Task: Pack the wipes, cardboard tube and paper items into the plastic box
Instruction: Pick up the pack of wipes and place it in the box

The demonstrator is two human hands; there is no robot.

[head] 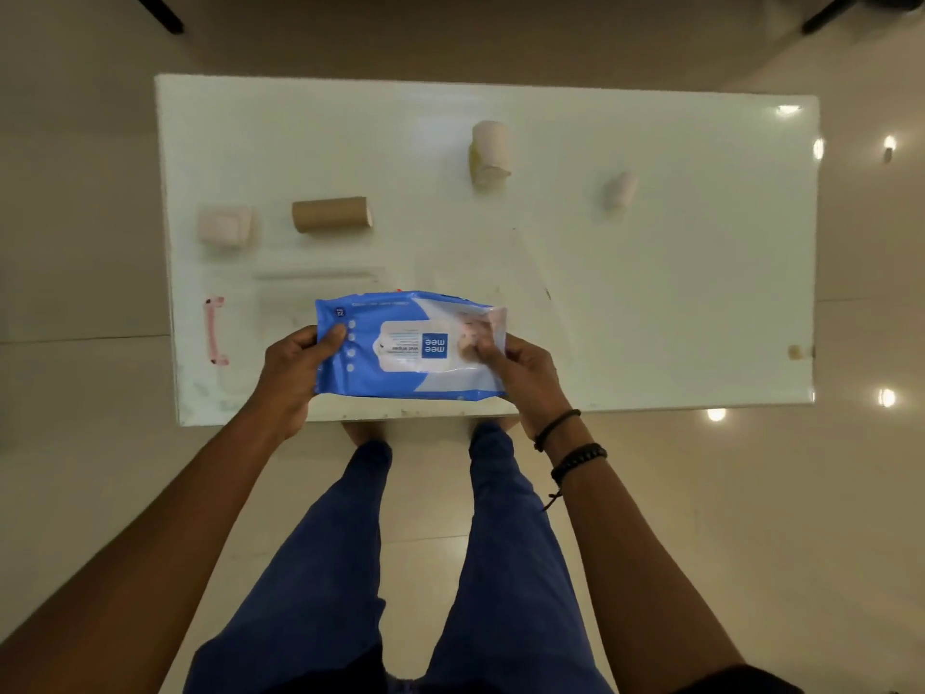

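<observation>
A blue and white pack of wet wipes [400, 345] is held level over the near part of the white table [650, 293]. My left hand [295, 373] grips its left end and my right hand [515, 373] grips its right end. Behind the pack, a clear plastic box [280, 303] with a pink handle [215, 330] is faintly visible and partly hidden. A brown cardboard tube [331, 213] lies on its side further back. A pale pink paper pack [225, 225] lies at the left edge. A cream paper roll [490, 152] stands at the back, and a small pale roll [620, 188] lies to its right.
The table's near edge runs just below my hands, and my legs in blue trousers stand under it. A small tan object [795, 351] sits at the right edge. Glossy floor surrounds the table.
</observation>
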